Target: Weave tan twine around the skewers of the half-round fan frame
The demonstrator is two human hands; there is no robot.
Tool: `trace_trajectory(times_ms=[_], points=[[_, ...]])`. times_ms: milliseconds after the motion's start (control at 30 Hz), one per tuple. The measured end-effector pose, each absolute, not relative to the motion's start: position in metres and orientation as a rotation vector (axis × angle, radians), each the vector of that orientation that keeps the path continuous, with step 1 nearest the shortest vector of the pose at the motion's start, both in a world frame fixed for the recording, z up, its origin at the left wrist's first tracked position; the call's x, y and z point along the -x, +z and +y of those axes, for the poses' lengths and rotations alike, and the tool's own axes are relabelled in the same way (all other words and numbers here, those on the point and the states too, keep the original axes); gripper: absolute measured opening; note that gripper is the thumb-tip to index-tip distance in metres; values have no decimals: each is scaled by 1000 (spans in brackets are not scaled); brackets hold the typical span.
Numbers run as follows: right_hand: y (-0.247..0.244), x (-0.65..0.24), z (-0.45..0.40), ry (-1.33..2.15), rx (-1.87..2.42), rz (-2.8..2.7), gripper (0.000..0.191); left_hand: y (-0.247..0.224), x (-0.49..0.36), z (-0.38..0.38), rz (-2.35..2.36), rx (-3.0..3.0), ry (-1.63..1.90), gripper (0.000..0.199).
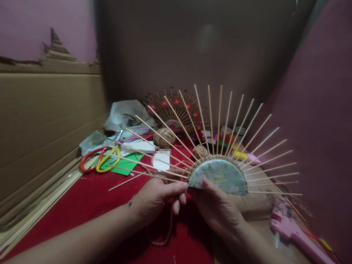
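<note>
A half-round piece (218,176) covered in pale blue-green patterned material is held up in the middle, with thin wooden sticks (220,119) fanning out from its curved edge. Woven twine (202,161) runs along that curve at the sticks' bases. My right hand (218,205) grips the half-round from below, thumb on its face. At its left corner, my left hand (165,192) pinches the twine by the lowest stick. A loop of twine (162,242) hangs below my left hand.
Red-handled and yellow-handled scissors (95,159) lie on green paper (126,164) at the left. Twine balls (164,137) and a flower-decorated fan (176,102) are behind. A pink glue gun (291,227) rests at the right. Long sticks (46,205) line the left edge of the red cloth (90,205).
</note>
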State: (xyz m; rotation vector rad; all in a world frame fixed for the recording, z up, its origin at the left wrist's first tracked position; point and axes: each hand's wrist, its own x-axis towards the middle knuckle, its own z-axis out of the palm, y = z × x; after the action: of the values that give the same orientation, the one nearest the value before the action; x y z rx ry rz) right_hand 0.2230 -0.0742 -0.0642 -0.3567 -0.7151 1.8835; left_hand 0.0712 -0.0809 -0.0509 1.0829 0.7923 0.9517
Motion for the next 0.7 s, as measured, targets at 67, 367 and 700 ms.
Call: trace_trajectory(times_ms=[67,367,700], points=[[-64,-223,-75,1888,378,-712,12,-51,-71,-82,795,-1094,942,16],[-65,-224,-76,1926,401,-749,17,-55,-72,-83,763,-1040,911,18],[-67,-224,-75,1906,419,-677,13,-55,-70,-83,772,-1058,856,15]])
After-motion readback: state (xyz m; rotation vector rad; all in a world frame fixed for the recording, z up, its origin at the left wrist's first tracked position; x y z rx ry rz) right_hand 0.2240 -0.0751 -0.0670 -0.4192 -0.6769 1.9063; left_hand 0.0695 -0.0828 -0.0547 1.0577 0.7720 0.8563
